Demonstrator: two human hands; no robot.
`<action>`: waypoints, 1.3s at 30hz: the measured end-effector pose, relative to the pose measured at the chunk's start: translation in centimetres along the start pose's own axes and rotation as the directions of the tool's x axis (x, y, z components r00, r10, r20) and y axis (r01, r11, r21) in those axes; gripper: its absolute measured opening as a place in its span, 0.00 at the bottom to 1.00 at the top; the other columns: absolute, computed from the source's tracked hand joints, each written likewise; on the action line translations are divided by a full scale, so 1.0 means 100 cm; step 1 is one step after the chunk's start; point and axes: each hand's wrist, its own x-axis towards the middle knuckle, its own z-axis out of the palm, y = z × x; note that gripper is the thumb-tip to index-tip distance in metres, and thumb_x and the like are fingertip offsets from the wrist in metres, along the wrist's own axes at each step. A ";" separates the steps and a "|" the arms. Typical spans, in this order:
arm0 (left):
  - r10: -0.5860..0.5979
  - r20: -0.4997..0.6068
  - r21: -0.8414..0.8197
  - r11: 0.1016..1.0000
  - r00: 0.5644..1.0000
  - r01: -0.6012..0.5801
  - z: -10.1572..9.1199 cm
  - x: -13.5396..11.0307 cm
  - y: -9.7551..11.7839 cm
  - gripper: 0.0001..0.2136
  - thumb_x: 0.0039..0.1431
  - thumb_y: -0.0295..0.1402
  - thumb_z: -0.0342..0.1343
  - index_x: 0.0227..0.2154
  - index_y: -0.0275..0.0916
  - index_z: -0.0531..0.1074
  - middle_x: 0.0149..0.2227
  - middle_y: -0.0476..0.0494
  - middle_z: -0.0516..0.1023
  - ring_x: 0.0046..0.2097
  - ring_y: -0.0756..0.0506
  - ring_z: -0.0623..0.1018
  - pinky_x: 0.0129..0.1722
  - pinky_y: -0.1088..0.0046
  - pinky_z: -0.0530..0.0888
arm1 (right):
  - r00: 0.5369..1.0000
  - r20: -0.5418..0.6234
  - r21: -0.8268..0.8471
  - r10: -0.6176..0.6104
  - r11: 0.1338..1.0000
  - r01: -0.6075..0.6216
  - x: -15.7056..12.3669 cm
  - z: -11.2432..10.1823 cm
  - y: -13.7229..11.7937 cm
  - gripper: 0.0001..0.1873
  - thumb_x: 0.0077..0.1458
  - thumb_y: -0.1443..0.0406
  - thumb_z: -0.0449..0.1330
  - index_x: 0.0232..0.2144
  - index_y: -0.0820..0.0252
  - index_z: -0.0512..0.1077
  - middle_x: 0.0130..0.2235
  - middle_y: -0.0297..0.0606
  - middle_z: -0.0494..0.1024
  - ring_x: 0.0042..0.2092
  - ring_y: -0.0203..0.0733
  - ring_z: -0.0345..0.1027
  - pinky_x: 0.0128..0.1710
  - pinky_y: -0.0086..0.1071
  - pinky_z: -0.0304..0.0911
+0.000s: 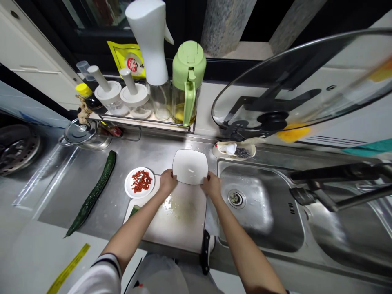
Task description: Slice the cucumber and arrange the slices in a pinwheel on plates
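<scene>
A white squarish plate [190,165] is held by its two near corners, over the far edge of the cutting board [183,228]. My left hand [168,182] pinches the left corner, and my right hand [212,184] pinches the right one. Wet greenish specks lie on the board. Left of my left hand, a small white dish [128,184] holds chopped red pieces. A cucumber piece [134,210] on the board is partly hidden by my left forearm. A black-handled knife [206,251] rests at the board's right edge.
A long cucumber [93,194] lies on the steel counter at left, near a lidded pot [82,132]. Behind stand a green-lidded oil jug [188,81], a spray bottle [150,45] and seasoning jars. Right are the sink [260,220], faucet [333,175] and glass lid [300,90].
</scene>
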 end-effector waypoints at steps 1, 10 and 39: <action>0.003 0.002 -0.001 1.000 1.000 -0.003 -0.003 -0.002 0.001 0.06 0.52 0.27 0.54 0.35 0.34 0.71 0.31 0.43 0.75 0.35 0.47 0.72 0.35 0.74 0.64 | 1.000 -0.007 0.009 -0.004 1.000 0.004 -0.002 -0.001 0.001 0.15 0.52 0.69 0.48 0.38 0.63 0.72 0.34 0.40 0.74 0.39 0.40 0.63 0.42 0.31 0.51; 0.086 0.002 -0.033 0.996 0.996 -0.086 -0.020 -0.070 -0.020 0.01 0.52 0.27 0.52 0.28 0.38 0.67 0.26 0.49 0.70 0.29 0.49 0.69 0.31 0.76 0.61 | 0.993 -0.056 0.117 -0.103 0.987 0.109 -0.066 -0.010 0.011 0.16 0.49 0.70 0.49 0.38 0.62 0.72 0.32 0.37 0.75 0.36 0.40 0.64 0.44 0.32 0.52; 0.113 -0.016 -0.113 0.987 0.993 -0.114 0.008 -0.143 -0.071 0.02 0.53 0.28 0.51 0.29 0.39 0.67 0.26 0.49 0.68 0.30 0.48 0.69 0.33 0.73 0.65 | 0.989 0.104 -0.278 0.102 0.958 -0.070 -0.149 0.013 0.014 0.19 0.57 0.63 0.49 0.49 0.64 0.66 0.47 0.50 0.70 0.52 0.55 0.56 0.41 0.40 0.57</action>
